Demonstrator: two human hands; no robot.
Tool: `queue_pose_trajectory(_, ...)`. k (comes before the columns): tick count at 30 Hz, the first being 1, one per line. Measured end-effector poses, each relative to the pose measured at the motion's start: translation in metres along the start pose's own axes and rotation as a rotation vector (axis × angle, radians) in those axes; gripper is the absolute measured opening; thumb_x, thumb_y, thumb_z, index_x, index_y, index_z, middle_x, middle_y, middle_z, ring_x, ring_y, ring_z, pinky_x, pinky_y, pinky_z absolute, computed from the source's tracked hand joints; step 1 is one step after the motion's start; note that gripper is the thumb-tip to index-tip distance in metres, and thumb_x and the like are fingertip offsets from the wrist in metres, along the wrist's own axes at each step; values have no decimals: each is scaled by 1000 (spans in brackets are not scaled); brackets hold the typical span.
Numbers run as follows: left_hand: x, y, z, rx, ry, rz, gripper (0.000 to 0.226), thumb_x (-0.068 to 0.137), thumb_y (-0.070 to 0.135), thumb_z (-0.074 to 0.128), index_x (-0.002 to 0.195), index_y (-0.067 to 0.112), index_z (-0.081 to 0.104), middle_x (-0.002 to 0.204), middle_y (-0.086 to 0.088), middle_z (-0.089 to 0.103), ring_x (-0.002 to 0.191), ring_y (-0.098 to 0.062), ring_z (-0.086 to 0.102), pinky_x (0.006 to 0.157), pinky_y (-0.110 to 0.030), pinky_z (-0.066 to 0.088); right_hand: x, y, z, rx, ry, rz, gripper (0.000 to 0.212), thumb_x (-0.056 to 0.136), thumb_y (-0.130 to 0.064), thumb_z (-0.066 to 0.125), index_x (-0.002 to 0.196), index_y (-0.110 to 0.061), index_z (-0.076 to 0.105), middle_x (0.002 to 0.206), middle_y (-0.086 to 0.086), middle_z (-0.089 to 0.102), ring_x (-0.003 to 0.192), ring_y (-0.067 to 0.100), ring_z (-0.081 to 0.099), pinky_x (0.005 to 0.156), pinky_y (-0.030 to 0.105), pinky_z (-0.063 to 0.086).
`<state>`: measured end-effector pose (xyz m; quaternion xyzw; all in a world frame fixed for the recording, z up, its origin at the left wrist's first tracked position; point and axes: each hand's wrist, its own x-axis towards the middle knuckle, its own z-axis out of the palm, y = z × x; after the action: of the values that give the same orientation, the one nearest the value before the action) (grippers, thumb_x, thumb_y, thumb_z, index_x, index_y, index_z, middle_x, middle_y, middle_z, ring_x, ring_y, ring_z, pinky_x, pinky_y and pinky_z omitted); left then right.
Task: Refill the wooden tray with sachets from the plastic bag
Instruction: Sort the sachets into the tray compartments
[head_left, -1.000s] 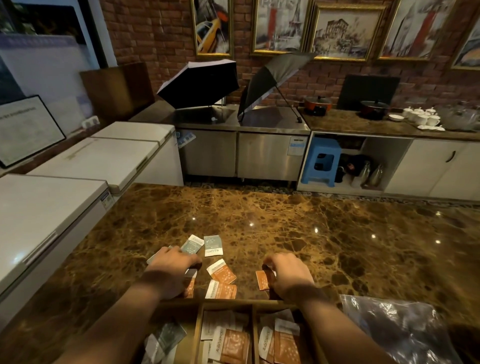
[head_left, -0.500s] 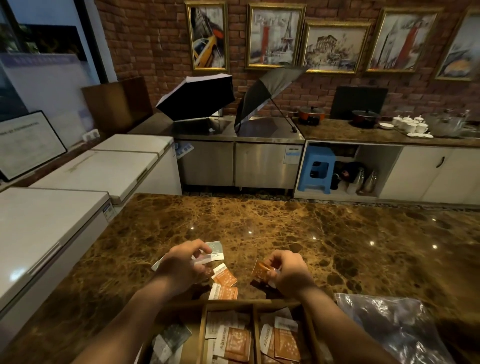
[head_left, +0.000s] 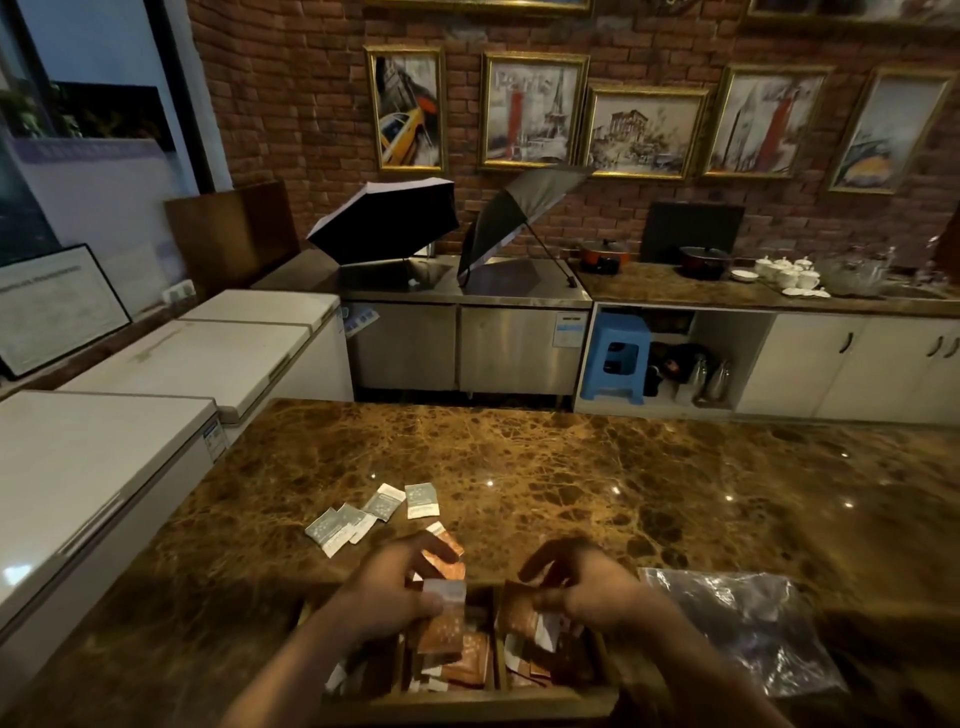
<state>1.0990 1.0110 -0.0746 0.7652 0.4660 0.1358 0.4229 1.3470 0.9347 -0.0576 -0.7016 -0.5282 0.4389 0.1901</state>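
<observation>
A wooden tray with three compartments sits at the near edge of the marble counter, partly filled with orange and white sachets. My left hand holds an orange sachet above the middle compartment. My right hand grips another orange sachet over the right compartment. Several grey-green sachets lie loose on the counter beyond the tray, and orange sachets lie just behind my left hand. A clear plastic bag rests to the right of the tray.
White chest freezers flank the counter on the left. Across an aisle stand steel cabinets with two open umbrellas, a blue stool and a back counter with pots and cups.
Both hands picked sachets off the counter and drew back over the tray. The grey-green sachets that the left hand covered are now exposed. The camera tilted upward.
</observation>
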Motion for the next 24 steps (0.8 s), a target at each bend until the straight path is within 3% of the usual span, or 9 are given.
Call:
queue_pose_trajectory(3, -5, -6, 12, 120, -50, -51, 43, 77, 21, 82, 107, 43, 61, 104, 15, 66, 92, -5, 65, 75, -22, 57, 0, 8, 10, -183, 36, -3, 24, 87, -24, 76, 107, -32, 65, 104, -11, 62, 89, 4, 62, 64, 14, 53)
queue_pose_trajectory(7, -10, -11, 20, 420, -9, 82, 53, 73, 35, 84, 116, 46, 56, 112, 18, 57, 103, -4, 54, 80, -18, 44, 3, 10, 19, -560, 142, -31, 38, 88, -40, 71, 123, -34, 60, 123, -8, 62, 112, 13, 58, 99, 34, 51)
queue_pose_trajectory(11, -6, -12, 18, 605, -19, 128, 69, 70, 48, 82, 130, 43, 49, 128, 15, 58, 119, -10, 52, 95, -27, 42, 10, 4, 20, -641, 216, -120, 30, 89, -42, 67, 117, -38, 59, 121, -5, 61, 109, 14, 58, 96, 35, 50)
queue_pose_trajectory(14, 5, -14, 5, 503, 35, 117, 58, 70, 56, 78, 120, 44, 53, 115, 22, 57, 108, -7, 56, 91, -27, 47, 24, 0, 21, -547, 286, -134, 22, 90, -45, 65, 110, -42, 58, 119, -7, 57, 107, 12, 54, 93, 32, 49)
queue_pose_trajectory(16, 16, -20, -6, 417, 139, 150, 39, 77, 50, 75, 110, 43, 57, 102, 23, 57, 96, -5, 58, 82, -25, 49, 35, -8, 22, -517, 299, -145, 20, 90, -43, 66, 108, -41, 60, 115, -9, 61, 106, 11, 56, 91, 31, 49)
queue_pose_trajectory(18, 30, -27, -14, 422, 211, 172, 26, 86, 29, 69, 107, 39, 59, 100, 19, 60, 95, -8, 60, 80, -26, 48, 47, -18, 25, -484, 302, -150, 13, 91, -35, 66, 103, -39, 62, 110, -9, 64, 101, 11, 59, 86, 30, 53)
queue_pose_trajectory(20, 45, -34, -21, 488, 249, 203, 27, 88, 21, 63, 111, 36, 62, 107, 14, 65, 101, -13, 62, 82, -28, 49, 61, -26, 30, -467, 299, -153, 12, 93, -30, 63, 100, -40, 61, 114, -7, 62, 102, 13, 58, 83, 26, 51)
queue_pose_trajectory(24, 68, -40, -26, 602, 157, 285, 35, 93, 14, 60, 124, 30, 65, 125, 7, 66, 119, -17, 55, 96, -32, 46, 81, -34, 44, -497, 111, -198, 28, 97, -21, 63, 120, -37, 67, 134, -1, 53, 120, 18, 54, 99, 29, 50)
